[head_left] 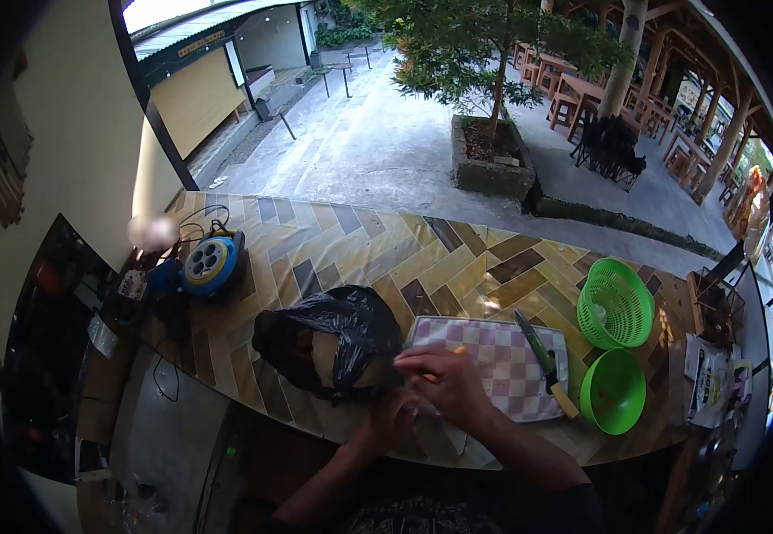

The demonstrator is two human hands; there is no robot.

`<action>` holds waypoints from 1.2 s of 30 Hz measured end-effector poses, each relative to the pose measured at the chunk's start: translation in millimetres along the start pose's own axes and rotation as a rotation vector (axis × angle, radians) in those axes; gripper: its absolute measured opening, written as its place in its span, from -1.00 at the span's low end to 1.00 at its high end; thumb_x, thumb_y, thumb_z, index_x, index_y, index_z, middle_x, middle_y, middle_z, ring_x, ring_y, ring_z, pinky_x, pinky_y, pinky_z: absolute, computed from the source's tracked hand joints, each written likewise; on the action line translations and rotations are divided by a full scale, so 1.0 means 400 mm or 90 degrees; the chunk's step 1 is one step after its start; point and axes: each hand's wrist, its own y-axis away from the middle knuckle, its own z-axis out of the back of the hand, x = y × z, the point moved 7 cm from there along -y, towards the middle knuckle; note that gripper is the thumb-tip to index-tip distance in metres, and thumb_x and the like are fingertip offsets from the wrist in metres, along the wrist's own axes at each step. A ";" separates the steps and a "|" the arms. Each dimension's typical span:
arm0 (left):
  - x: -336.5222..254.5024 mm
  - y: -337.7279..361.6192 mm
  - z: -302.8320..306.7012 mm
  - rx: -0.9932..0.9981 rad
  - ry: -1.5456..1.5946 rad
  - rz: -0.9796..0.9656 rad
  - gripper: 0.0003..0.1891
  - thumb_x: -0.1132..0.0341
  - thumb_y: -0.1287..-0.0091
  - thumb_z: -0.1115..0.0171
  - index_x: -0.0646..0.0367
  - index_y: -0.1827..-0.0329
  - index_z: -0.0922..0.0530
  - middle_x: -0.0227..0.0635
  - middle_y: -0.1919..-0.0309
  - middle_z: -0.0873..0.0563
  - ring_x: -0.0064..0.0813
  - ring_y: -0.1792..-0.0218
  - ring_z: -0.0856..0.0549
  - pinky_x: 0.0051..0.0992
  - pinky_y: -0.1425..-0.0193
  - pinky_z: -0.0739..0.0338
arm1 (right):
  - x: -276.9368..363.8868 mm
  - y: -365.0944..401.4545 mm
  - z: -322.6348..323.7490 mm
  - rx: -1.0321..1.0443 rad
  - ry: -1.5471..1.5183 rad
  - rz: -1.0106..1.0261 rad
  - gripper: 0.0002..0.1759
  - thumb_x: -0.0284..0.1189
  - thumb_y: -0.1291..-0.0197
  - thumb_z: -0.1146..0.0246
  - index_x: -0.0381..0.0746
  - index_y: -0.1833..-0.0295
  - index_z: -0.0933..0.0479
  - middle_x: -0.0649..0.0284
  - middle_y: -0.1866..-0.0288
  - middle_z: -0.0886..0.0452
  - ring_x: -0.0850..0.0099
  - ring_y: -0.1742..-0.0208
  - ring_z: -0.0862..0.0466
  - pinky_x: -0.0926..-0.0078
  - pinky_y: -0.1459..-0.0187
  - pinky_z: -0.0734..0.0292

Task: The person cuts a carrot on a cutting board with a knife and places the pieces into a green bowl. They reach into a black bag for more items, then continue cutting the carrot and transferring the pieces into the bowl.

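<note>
My right hand (447, 381) is over the left edge of a checkered cutting board (502, 369), its fingers curled together in a pinch. Bits of orange show at its fingers, and I cannot tell what it grips. Just below and to the left, my left hand (391, 420) is close against it, palm turned up with the fingers bent in shadow. A black plastic bag (360, 311) lies crumpled and open beside both hands, with something pale brown inside. On the board's right part rests a knife (540, 351) with a light wooden handle pointing toward me.
At the right stand a green plastic basket (615, 303) and a green bowl (614, 392) with small bits inside. A blue and yellow cable reel (211, 264) sits at the left with cords around it. Packets (716, 383) lie at the far right edge of the patterned table (333, 240).
</note>
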 end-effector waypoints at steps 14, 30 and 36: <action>0.105 0.192 0.276 -0.277 -0.066 0.199 -0.54 0.36 -0.37 -0.36 0.27 -0.31 -0.52 -0.04 -0.17 -0.59 -0.21 -0.17 -0.62 -0.29 -0.26 -0.48 | -0.047 -0.308 -0.505 0.270 0.478 0.217 -0.85 -0.45 -0.26 -0.20 -0.14 0.25 -0.70 0.17 0.29 -0.77 0.18 0.08 -0.79 0.03 -0.13 -0.51; 0.027 -0.015 0.663 -0.408 0.036 0.159 -0.88 0.40 -0.55 -0.12 0.25 0.08 -0.60 -0.50 0.29 -0.63 -0.72 0.23 -0.55 -0.60 0.10 -0.44 | 0.036 -0.181 -0.184 0.338 0.748 0.049 -0.90 -0.45 -0.11 -0.30 -0.13 0.32 -0.74 0.21 0.29 -0.75 0.27 0.07 -0.75 0.31 -0.24 -0.52; -0.049 -0.096 0.743 -0.544 0.081 0.110 -0.90 0.42 -0.55 -0.08 0.21 0.07 -0.57 -0.52 0.27 -0.57 -0.72 0.21 -0.51 -0.61 0.07 -0.40 | 0.019 -0.217 -0.196 0.284 0.838 0.161 -0.87 -0.40 -0.04 -0.28 -0.08 0.47 -0.73 0.27 0.40 -0.72 0.35 0.14 -0.74 0.29 -0.43 -0.40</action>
